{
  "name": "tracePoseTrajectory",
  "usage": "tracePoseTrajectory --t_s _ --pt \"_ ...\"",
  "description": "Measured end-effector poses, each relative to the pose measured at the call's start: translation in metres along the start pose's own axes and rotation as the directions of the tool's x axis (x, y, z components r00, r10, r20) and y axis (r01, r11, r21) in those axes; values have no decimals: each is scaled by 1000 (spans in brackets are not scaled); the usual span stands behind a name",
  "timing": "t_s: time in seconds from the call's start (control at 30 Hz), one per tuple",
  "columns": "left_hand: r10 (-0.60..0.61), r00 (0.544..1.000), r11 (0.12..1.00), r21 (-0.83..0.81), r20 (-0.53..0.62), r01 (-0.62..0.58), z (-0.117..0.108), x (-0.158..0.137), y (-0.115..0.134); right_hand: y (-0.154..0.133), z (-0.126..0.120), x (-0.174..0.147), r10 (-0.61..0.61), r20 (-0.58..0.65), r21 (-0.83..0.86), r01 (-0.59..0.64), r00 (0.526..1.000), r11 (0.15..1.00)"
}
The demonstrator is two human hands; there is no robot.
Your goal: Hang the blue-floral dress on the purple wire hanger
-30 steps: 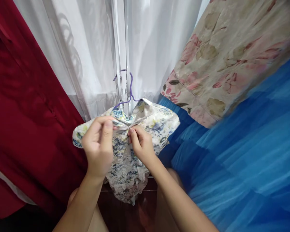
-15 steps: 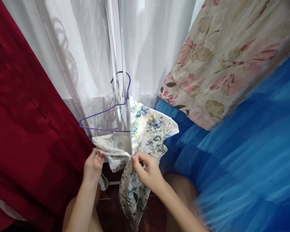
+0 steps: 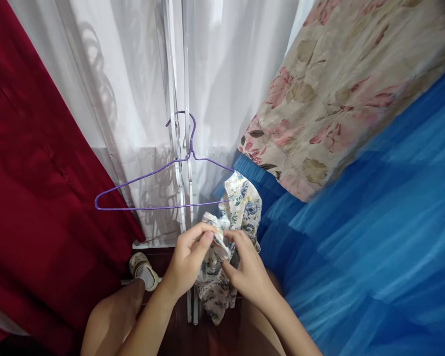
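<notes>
In the head view, the floral garment [image 3: 249, 198] hangs by one shoulder from the right end of the purple hanger [image 3: 159, 207], whose long axis runs left to right, its left end bare. That shoulder lies far and to the right of both hands' fingers; the right hand [image 3: 250, 267] is nearer to it. The left hand [image 3: 189, 257] has thumb and forefinger pinched on bunched cloth; the right's touch the bunch, but whether they grip, I cannot tell.
</notes>
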State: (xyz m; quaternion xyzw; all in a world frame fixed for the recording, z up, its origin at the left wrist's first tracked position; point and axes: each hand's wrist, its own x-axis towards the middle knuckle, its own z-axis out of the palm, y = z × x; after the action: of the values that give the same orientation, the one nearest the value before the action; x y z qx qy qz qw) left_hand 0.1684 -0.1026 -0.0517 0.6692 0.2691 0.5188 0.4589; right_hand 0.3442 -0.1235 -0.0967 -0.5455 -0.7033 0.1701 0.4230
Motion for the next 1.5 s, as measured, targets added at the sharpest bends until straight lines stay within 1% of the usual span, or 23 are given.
tracePoseTrajectory --t_s 0.07,0.13,0.2,0.23,0.3,0.37,0.4,0.47,0.53,0.57,0.6,0.67,0.77,0.83,0.9,0.93,1.0,1.07,1.13,1.23,1.3,1.4,1.5 --pt "40 994 996 72 103 -47 10 -2 2 -20 1 -5 -75 179 200 38 981 979" --pt "103 985 974 185 142 -128 15 -4 1 -35 1 -10 -84 311 361 -36 947 932" --pt "144 980 948 265 136 -175 11 -7 -3 -42 -2 -14 -41 375 426 -133 926 895" --pt "130 980 952 256 151 -166 7 -11 -7 -44 -4 -15 -19 404 438 -175 915 882" --pt "20 966 989 136 258 -57 -5 -22 -17 -45 -10 -15 1 492 451 -256 871 855" --pt "-143 898 989 25 417 146 -19 -38 -30 -43 -17 -11 -10 576 479 -328 817 814" --pt "-234 856 969 39 461 244 -27 -48 -37 -42 -21 -7 -11 598 491 -355 802 796" --pt "-423 801 906 204 425 370 -46 -68 -50 -41 -29 1 -16 608 506 -373 794 778" --pt "-541 781 817 413 311 401 -69 -82 -60 -40 -36 10 -18 603 503 -362 797 785" --pt "-555 786 781 496 272 380 -83 -87 -63 -39 -38 15 -16 595 495 -350 804 795" --pt "-538 805 757 562 250 332 -98 -89 -65 -38 -41 19 -9 580 482 -334 815 810" --pt "-438 867 716 676 239 175 -132 -87 -67 -36 -46 28 22 527 435 -292 850 852" --pt "-276 941 570 822 194 -3 -179 -77 -60 -36 -52 39 29 452 345 -204 892 916" --pt "-199 969 481 876 148 -35 -204 -68 -50 -37 -54 47 -19 384 295 -104 923 950" --pt "-69 995 424 905 71 -35 -221 -57 -38 -36 -51 56 -88 282 244 17 955 970" --pt "15 1000 402 915 24 -28 -227 -51 -32 -35 -47 60 -121 226 210 73 966 975" --pt "163 984 354 935 -74 12 -235 -35 -20 -32 -37 72 -179 129 117 164 975 980" --pt "251 958 295 953 -140 62 -240 -16 -10 -29 -26 84 -206 68 9 206 976 979" --pt "316 932 277 957 -179 90 -241 4 -1 -27 -17 96 -202 51 -67 205 978 976" --pt "435 876 397 917 -210 23 -231 28 12 -31 -7 106 -171 48 -140 176 984 974" --pt "485 848 491 869 -215 -61 -212 39 23 -38 -1 105 -154 12 -184 153 988 971" --pt "458 879 555 815 -136 -163 -172 49 40 -48 6 96 -137 -3 -185 134 991 973" --pt "434 898 524 831 -70 -188 -140 57 50 -50 3 85 -162 20 -67 163 987 984"
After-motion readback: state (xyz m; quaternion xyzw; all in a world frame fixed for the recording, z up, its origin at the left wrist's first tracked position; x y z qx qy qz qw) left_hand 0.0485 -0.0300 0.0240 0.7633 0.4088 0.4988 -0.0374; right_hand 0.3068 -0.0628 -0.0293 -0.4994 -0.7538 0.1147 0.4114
